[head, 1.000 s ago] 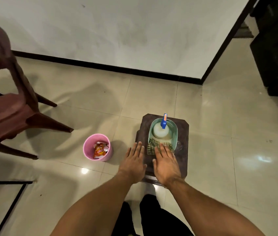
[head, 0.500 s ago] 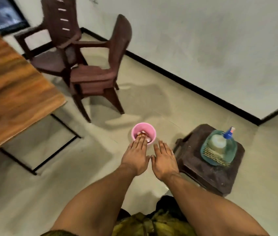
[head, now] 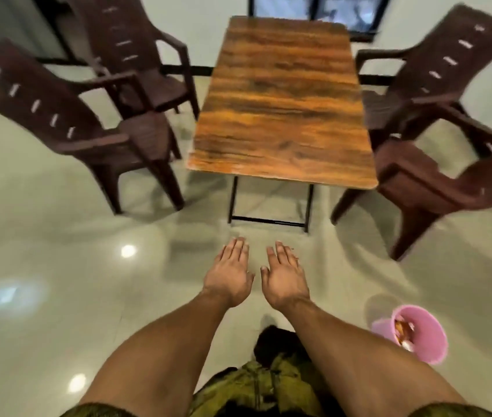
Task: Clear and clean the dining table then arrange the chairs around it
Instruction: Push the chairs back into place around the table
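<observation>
The wooden dining table [head: 281,97] stands straight ahead on thin black legs, its top bare. Two dark brown plastic chairs stand to its left, a near one [head: 88,136] and a far one [head: 139,61]. Two more stand to its right, a near one [head: 437,179] and a far one [head: 437,73]; all are angled and set apart from the table. My left hand [head: 229,273] and my right hand [head: 284,275] are stretched out side by side over the floor in front of the table, fingers straight, holding nothing.
A pink bin [head: 419,337] with wrappers inside sits on the tiled floor [head: 58,266] at my lower right. A dark window [head: 317,9] is on the wall behind the table. Open floor lies between me and the table's near edge.
My view has swung left from the stool and spray bottle to face the table head-on. The pink bin has passed to my right. Both hands stay flat and empty.
</observation>
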